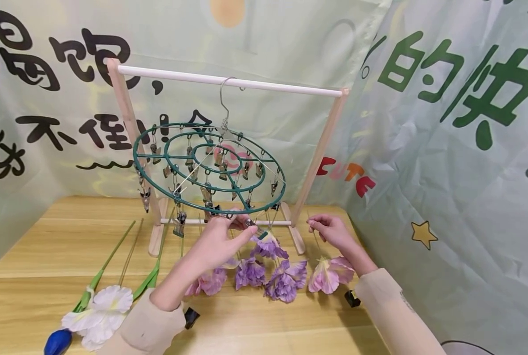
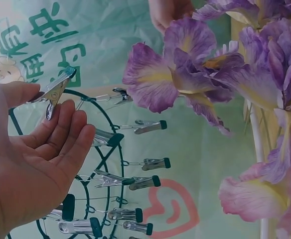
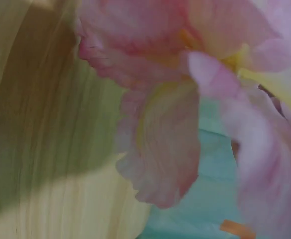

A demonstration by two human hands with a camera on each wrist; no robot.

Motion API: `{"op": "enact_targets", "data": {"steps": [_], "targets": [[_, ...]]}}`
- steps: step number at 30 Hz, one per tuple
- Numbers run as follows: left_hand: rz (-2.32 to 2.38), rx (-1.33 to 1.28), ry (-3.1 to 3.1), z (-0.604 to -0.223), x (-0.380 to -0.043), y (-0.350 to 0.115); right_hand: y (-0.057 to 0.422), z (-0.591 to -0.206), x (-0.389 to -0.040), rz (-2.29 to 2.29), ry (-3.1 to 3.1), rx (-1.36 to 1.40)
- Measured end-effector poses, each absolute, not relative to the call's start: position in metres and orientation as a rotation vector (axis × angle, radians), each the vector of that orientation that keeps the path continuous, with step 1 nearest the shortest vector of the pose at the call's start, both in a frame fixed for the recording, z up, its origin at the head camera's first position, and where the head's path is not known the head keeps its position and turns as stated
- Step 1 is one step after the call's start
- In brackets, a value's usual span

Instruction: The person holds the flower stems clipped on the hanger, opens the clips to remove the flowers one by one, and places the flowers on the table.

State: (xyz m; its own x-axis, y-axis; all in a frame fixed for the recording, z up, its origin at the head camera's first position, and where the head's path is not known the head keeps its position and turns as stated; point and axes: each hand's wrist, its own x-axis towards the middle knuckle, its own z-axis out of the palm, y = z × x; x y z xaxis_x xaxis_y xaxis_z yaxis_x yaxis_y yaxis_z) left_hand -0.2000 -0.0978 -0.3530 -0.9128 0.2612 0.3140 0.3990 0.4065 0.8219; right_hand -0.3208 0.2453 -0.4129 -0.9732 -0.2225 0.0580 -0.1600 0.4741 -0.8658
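My left hand (image 1: 217, 241) pinches a metal clip (image 2: 56, 92) with green tips between thumb and fingers, at the front edge of the green round hanger (image 1: 159, 186). My right hand (image 1: 332, 230) pinches the thin stem of a pink artificial flower (image 1: 328, 276), whose bloom points downward below the hand. That pink bloom fills much of the right wrist view. Purple artificial flowers (image 1: 286, 281) hang upside down under the hanger beside my left hand, with another pink flower (image 1: 208, 282) to their left.
A wooden rack with a white bar (image 1: 175, 75) carries the hanger, which bears several other clips (image 1: 179, 224). On the table's left lie a white flower (image 1: 101, 313), a blue bud (image 1: 58, 341) and green stems. Printed cloth walls (image 1: 468, 207) stand behind and to the right.
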Motion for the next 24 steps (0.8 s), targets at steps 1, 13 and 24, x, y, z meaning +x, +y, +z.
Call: {"op": "enact_targets", "data": {"steps": [1, 13, 24], "targets": [[-1.520, -0.590, -2.526, -0.354, -0.199, -0.098, 0.244, -0.415, -0.323, -1.534, 2.639, -0.337], [-1.477, -0.622, -2.498, -0.360, -0.193, -0.096, 0.229, -0.432, -0.350, -1.377, 2.646, -0.351], [-1.481, -0.679, -2.452, -0.367, -0.192, -0.093, 0.217, -0.450, -0.362, -1.187, 2.709, -0.387]]}}
